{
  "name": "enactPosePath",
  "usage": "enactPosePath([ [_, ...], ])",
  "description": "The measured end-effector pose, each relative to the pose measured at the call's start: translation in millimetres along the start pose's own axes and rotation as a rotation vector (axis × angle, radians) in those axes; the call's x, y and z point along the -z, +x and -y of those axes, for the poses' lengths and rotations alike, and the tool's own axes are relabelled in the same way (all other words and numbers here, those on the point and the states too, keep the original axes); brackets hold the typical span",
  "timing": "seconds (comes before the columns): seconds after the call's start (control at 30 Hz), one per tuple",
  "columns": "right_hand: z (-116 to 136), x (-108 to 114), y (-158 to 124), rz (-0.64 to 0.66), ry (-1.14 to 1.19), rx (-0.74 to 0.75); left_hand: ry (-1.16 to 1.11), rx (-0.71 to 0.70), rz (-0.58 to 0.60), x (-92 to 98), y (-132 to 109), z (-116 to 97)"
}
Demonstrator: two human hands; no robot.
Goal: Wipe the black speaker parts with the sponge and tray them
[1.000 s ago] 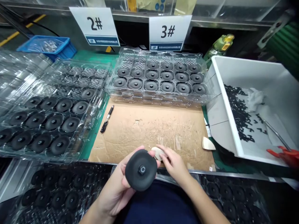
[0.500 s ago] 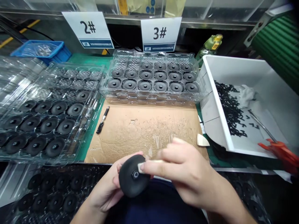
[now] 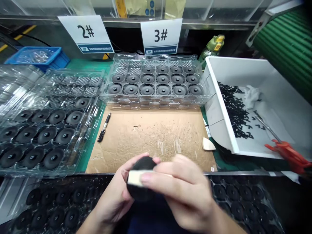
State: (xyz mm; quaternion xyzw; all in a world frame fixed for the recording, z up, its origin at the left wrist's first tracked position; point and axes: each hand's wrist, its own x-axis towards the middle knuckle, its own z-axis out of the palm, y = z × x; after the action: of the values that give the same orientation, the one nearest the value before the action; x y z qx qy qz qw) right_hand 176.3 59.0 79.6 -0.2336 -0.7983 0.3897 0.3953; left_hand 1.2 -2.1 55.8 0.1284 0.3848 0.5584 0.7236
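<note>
My left hand (image 3: 115, 191) holds a round black disc (image 3: 143, 163) by its edge, above the front edge of the bench. My right hand (image 3: 186, 187), slightly blurred, pinches a cream-coloured sponge wedge (image 3: 134, 178) and holds it across the face of the disc. The wedge and fingers hide the disc's middle, so its hub is out of sight. A second cream wedge (image 3: 208, 144) lies at the right edge of the cardboard sheet (image 3: 136, 143). To the left on the same sheet is a black pen (image 3: 104, 127).
Clear plastic trays with black discs stand at the back (image 3: 156, 100) and left (image 3: 81, 139). More discs lie below the bench edge. On the right, a white bin (image 3: 234, 130) holds small black parts and red-handled pliers (image 3: 287, 152). A blue basket (image 3: 63, 60) sits back left.
The wedge, earlier mostly hidden at my right fingertips beside the hub, now lies across the disc. The disc has tilted, and the view has shifted slightly.
</note>
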Motion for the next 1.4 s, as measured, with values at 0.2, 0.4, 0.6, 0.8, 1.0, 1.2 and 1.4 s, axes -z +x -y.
enactPosePath([
  [0.2,3,-8,15,0.158,-0.183,-0.058,-0.1,0.006,-0.094,8.2,3,6],
  [0.4,-46,-20,3,0.15,0.134,-0.365,-0.282,-0.008,-0.166,22.7,10,18],
  [0.6,-94,-27,-49,0.09,-0.044,-0.549,-0.329,0.01,-0.046,26.6,8,13],
  [0.8,-40,-22,-11,-0.177,-0.132,-0.465,-0.258,0.006,-0.051,12.2,10,17],
  [1.0,4,-40,26,0.179,-0.097,-0.038,-0.212,0.112,-0.132,25.4,3,13],
  [1.2,-3,-50,36,0.135,-0.209,-0.079,-0.201,0.106,-0.208,26.4,0,10],
  [1.4,5,-27,18,0.336,-0.063,-0.126,-0.187,0.123,-0.134,30.8,-5,0],
])
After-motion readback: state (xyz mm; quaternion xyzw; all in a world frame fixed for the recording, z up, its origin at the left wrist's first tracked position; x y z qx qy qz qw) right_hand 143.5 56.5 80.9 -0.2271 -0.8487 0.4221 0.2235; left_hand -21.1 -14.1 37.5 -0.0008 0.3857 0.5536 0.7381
